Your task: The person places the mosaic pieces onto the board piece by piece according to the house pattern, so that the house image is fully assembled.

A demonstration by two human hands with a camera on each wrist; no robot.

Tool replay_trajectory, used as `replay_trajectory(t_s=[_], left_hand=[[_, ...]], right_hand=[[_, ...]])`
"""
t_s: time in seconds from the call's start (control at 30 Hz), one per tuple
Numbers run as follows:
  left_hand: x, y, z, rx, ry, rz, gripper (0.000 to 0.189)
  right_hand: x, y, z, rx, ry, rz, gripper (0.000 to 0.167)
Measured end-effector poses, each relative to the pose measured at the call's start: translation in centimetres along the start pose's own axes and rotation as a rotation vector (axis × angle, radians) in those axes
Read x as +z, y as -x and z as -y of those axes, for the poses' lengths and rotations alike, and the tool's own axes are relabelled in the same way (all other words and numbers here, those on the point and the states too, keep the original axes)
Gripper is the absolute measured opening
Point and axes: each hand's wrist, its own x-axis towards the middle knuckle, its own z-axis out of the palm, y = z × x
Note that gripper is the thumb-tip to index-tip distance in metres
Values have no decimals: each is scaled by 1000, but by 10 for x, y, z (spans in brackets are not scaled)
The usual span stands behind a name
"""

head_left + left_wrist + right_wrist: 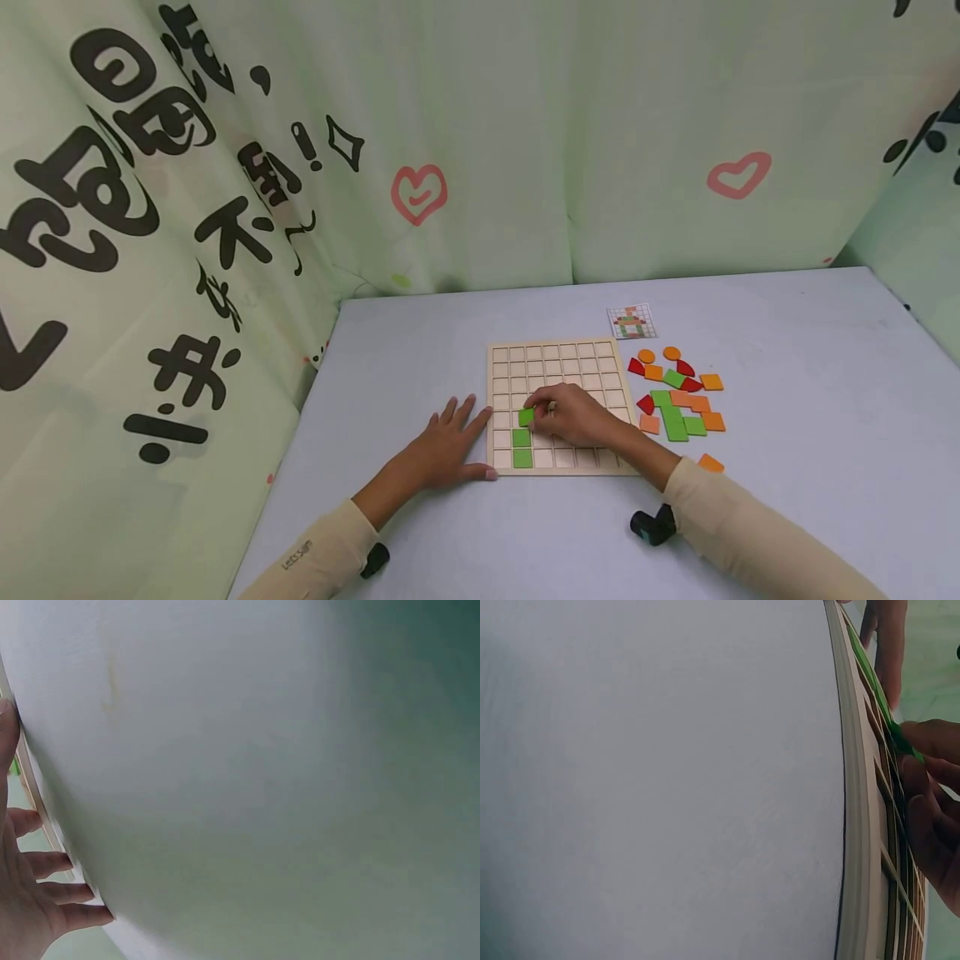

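Observation:
A square wooden grid board [562, 343] lies on the table. Two green square tiles [522, 458] sit in its second column from the left, one above the other, at the near end. Just beyond them my right hand [573, 414] pinches a third green square tile [526, 417] between thumb and fingertips; the right wrist view shows this green tile [906, 741] tilted over the grid. My left hand [452, 446] is spread flat at the board's left edge, thumb by the near corner and index finger touching the frame. In the left wrist view, its fingers [82, 915] are straight.
Right of the board lie loose orange tiles [712, 382], green tiles [675, 427], red pieces [646, 404] and orange discs [672, 353]. A pattern card [632, 321] rests beyond the board. Printed curtains [510, 167] hang behind the white table [795, 417].

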Motion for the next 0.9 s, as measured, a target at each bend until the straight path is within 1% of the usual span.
replay_trajectory(t_s=[0.2, 0.33, 0.57, 0.9], left_hand=[[0, 0, 0, -1, 1, -2, 97], [-1, 1, -1, -5, 1, 2, 97], [-3, 2, -2, -6, -16, 2, 97], [-2, 1, 0, 5, -14, 9, 96]], right_hand=[[3, -4, 5, 14, 66, 2, 21], [3, -7, 9, 29, 89, 10, 20], [3, -10, 13, 55, 109, 29, 22], [3, -11, 11, 48, 100, 13, 16]])
